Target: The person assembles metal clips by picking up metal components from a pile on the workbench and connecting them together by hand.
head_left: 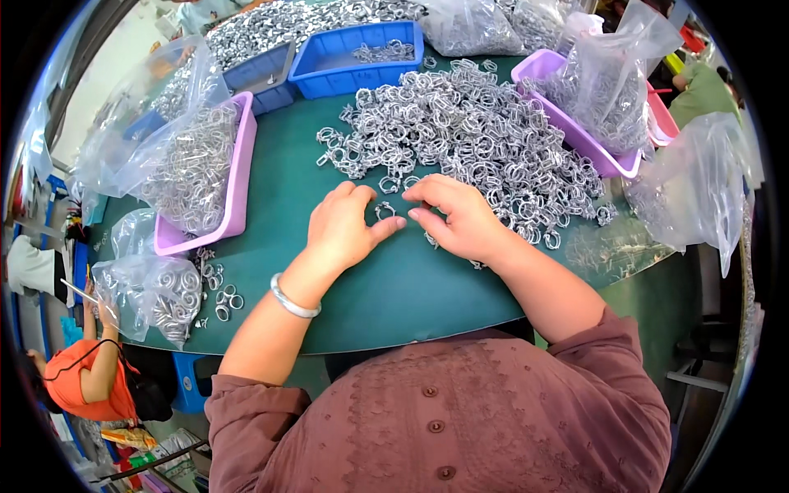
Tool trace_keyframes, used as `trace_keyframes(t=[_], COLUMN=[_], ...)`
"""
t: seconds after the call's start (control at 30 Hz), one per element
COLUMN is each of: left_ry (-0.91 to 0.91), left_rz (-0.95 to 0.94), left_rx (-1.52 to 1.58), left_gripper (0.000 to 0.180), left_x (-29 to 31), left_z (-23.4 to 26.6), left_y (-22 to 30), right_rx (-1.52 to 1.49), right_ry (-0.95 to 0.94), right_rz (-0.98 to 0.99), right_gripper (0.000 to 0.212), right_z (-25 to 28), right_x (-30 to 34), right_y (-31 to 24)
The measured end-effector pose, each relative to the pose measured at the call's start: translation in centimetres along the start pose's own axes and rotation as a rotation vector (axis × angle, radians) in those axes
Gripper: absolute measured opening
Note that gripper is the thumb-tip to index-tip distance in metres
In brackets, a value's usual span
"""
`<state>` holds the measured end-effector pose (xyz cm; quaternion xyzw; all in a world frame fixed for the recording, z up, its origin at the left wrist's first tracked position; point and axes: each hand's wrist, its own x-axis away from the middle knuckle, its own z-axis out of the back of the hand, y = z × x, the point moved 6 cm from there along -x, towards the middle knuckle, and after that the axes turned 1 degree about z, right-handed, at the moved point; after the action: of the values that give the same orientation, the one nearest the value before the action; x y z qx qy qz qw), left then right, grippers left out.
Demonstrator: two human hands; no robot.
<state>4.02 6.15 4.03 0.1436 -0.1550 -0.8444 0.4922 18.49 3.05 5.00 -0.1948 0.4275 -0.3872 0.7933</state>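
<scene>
My left hand is low over the green table, its thumb stretched out and apart from the bent fingers. A small silver metal ring lies in the gap beside that thumb, apparently not gripped. Opposite it, my right hand is open, with thumb and forefinger apart and nothing visible between them. Just beyond both hands spreads a large heap of silver metal rings, its near edge partly covered by my right hand and wrist.
A pink tray with a bag of metal parts stands left; another bag sits nearer. Blue bins and a pile of metal pieces are at the back. A purple tray and clear bags stand right. A person in orange is left.
</scene>
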Motion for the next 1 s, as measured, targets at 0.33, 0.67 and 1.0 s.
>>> trace_keyframes(t=[0.33, 0.67, 1.0], left_ry=[0.287, 0.446, 0.349], left_rz=[-0.071, -0.366, -0.37], left_rx=[0.437, 0.642, 0.872], left_gripper=[0.034, 0.046, 0.039], left_x=[0.9, 2.2, 2.2], left_z=[-0.9, 0.3, -0.1], left_y=[-0.3, 0.9, 0.8], right_rx=[-0.002, -0.262, -0.305], right_ry=[-0.025, -0.029, -0.045], right_rz=[-0.03, -0.113, -0.097], right_gripper=[0.021, 0.026, 0.028], right_z=[-0.2, -0.8, -0.8], right_x=[0.1, 0.2, 0.1], right_y=[-0.2, 0.6, 0.0])
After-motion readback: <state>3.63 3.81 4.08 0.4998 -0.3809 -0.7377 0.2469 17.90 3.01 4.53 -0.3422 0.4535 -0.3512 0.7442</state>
